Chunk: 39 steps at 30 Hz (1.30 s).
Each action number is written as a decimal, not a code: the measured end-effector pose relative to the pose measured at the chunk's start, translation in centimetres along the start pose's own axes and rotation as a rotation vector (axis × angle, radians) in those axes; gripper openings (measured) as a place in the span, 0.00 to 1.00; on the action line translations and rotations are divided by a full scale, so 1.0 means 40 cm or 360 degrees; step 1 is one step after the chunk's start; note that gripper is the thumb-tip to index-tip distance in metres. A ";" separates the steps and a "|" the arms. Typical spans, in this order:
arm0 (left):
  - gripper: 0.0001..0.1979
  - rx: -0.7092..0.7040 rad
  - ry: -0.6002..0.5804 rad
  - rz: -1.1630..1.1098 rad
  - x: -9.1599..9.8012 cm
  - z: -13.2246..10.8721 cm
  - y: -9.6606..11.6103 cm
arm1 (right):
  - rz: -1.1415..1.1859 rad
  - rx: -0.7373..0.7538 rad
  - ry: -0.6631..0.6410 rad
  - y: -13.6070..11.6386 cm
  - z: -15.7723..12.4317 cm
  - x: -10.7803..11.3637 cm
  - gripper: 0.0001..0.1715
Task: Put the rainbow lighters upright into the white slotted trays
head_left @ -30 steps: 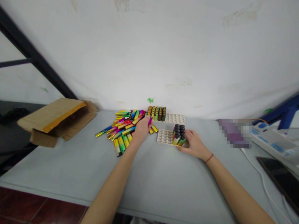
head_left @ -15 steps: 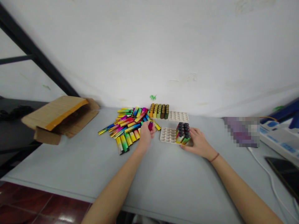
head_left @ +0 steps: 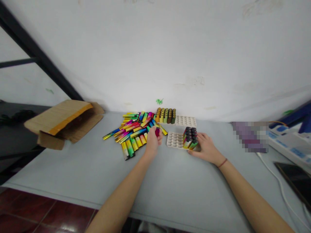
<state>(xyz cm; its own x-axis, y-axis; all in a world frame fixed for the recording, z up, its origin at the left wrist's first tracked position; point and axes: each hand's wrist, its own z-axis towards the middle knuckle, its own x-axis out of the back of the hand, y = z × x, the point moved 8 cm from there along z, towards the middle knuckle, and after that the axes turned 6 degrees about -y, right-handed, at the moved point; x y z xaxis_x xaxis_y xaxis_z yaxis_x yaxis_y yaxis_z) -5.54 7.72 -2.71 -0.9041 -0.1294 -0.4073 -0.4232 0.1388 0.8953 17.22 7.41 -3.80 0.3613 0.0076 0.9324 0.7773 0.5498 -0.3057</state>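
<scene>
My left hand (head_left: 153,140) is closed around a purple-pink metallic lighter (head_left: 157,131), just right of a loose pile of shiny multicoloured lighters (head_left: 132,129). Spread around the right end of a white cupped tray (head_left: 173,140) is my right hand (head_left: 206,148). Its thumb lies at the tray's front edge and its fingers are beside several upright lighters (head_left: 190,137) with black tops, standing in the tray's right part. The cups on the tray's left side hold nothing. My right fingertips are partly hidden behind the lighters.
Behind stands a second white tray (head_left: 186,121), with rows of yellow, green and brown lighters (head_left: 166,115) in its left part. An open cardboard box (head_left: 70,119) lies at left. At right are a power strip (head_left: 289,145), a dark phone (head_left: 293,181) and a white cable (head_left: 279,181).
Almost nothing differs. The view has shifted slightly, and my left hand with the lighter is a touch further right. My right hand stays at the tray.
</scene>
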 end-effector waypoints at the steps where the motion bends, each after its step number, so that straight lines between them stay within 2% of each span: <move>1: 0.22 0.0002 -0.0002 0.0003 -0.001 -0.001 0.001 | 0.0005 0.0005 0.0000 0.000 0.000 0.000 0.38; 13: 0.21 -0.0048 0.0054 -0.0049 0.010 0.001 -0.005 | 0.0015 0.0000 -0.0022 0.002 0.000 -0.002 0.37; 17: 0.22 -0.0139 0.0004 -0.0024 0.009 0.007 -0.004 | 0.0023 -0.0010 -0.0017 0.001 0.000 -0.001 0.37; 20: 0.19 -0.0249 -0.0070 0.0035 0.000 0.011 0.001 | 0.0017 -0.0022 -0.0023 0.000 0.000 -0.001 0.37; 23: 0.15 -0.0423 -0.0158 0.0241 -0.020 0.002 0.008 | 0.0008 -0.0025 -0.0030 0.000 0.001 -0.001 0.38; 28: 0.17 -0.0903 -0.0303 0.0993 -0.076 -0.042 0.029 | 0.0011 -0.0003 -0.0024 -0.004 0.001 0.001 0.38; 30: 0.16 -0.1018 -0.0324 0.1180 -0.093 -0.046 0.032 | 0.0009 0.0000 -0.0023 -0.005 0.001 0.001 0.37; 33: 0.15 -0.1012 -0.0346 0.1317 -0.109 -0.024 0.030 | 0.0007 -0.0001 -0.0015 -0.006 0.002 0.003 0.38; 39: 0.12 -0.0866 -0.0404 0.1578 -0.136 0.021 0.020 | 0.0041 0.0006 -0.0023 -0.006 0.001 0.003 0.38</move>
<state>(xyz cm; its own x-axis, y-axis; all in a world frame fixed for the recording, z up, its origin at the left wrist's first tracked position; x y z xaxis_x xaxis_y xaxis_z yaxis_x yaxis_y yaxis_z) -1.02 9.34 0.07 -0.8368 0.0091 0.5474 0.5036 -0.3794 0.7761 17.04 7.33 -3.61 0.3734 0.0337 0.9270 0.7660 0.5525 -0.3287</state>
